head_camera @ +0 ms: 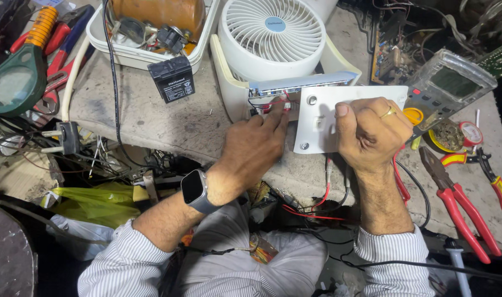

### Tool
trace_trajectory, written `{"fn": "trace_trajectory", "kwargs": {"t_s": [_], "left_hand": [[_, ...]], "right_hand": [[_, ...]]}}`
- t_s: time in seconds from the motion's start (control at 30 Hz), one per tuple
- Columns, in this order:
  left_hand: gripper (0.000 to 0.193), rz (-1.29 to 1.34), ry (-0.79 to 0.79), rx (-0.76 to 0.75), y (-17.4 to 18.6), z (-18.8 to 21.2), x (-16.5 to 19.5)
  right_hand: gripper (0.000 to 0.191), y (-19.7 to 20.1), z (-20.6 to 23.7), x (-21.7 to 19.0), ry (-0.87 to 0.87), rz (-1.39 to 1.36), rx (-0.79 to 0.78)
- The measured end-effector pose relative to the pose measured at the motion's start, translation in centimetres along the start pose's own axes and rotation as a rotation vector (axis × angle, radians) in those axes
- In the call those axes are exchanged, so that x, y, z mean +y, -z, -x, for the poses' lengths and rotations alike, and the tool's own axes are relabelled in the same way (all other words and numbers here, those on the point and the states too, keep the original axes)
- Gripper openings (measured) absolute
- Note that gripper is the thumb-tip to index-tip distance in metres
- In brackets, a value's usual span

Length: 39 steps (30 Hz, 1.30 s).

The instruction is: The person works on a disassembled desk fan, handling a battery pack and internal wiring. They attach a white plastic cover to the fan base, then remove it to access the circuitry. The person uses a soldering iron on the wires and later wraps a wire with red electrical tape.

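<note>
My right hand (372, 132) is closed around the right side of a white plastic panel (322, 124) with two screws, holding it upright against a cream-cased white fan (270, 36). My left hand (251, 151) reaches in beside the panel, fingertips touching the red and white wires (273, 104) at the fan's open base. A smartwatch sits on my left wrist. A grey strip with small lights (300, 82) lies across the fan's base just above the panel.
A small black battery (173, 78) and a white tray of parts (152, 33) lie at the back left. A magnifier (14, 82), a multimeter (449, 88), red pliers (460, 209), a black plug (66, 137) and loose wires crowd the bench.
</note>
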<state>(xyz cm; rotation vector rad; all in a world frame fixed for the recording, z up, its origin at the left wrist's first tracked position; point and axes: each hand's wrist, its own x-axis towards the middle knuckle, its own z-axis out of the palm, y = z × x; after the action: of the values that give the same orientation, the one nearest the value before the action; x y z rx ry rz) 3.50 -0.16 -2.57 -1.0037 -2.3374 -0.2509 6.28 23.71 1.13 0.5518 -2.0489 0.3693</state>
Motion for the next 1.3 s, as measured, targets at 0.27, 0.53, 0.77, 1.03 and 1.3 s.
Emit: {"fn": "trace_trajectory", "kwargs": {"t_s": [0.27,0.53,0.77,1.03,1.3], "left_hand": [[0.052,-0.032,0.013,-0.061,0.9,-0.3,0.9],[0.049,0.107,-0.102,0.113,2.0,2.3,0.7],[0.032,0.413,-0.096,0.298,2.0,5.9,0.0],[0.030,0.491,-0.083,0.339,1.2,8.4,0.2],[0.027,0.510,-0.037,0.390,0.6,8.5,0.4]], "right_hand": [[0.040,0.1,-0.1,0.3,0.008,0.035,-0.002],[0.035,0.3,0.4,1.2,-0.024,-0.026,0.071],[0.032,1.4,0.4,1.9,-0.146,-0.003,0.246],[0.033,1.7,1.5,2.8,-0.214,0.069,0.305],[0.013,1.3,1.9,2.9,-0.252,0.045,0.293]]}}
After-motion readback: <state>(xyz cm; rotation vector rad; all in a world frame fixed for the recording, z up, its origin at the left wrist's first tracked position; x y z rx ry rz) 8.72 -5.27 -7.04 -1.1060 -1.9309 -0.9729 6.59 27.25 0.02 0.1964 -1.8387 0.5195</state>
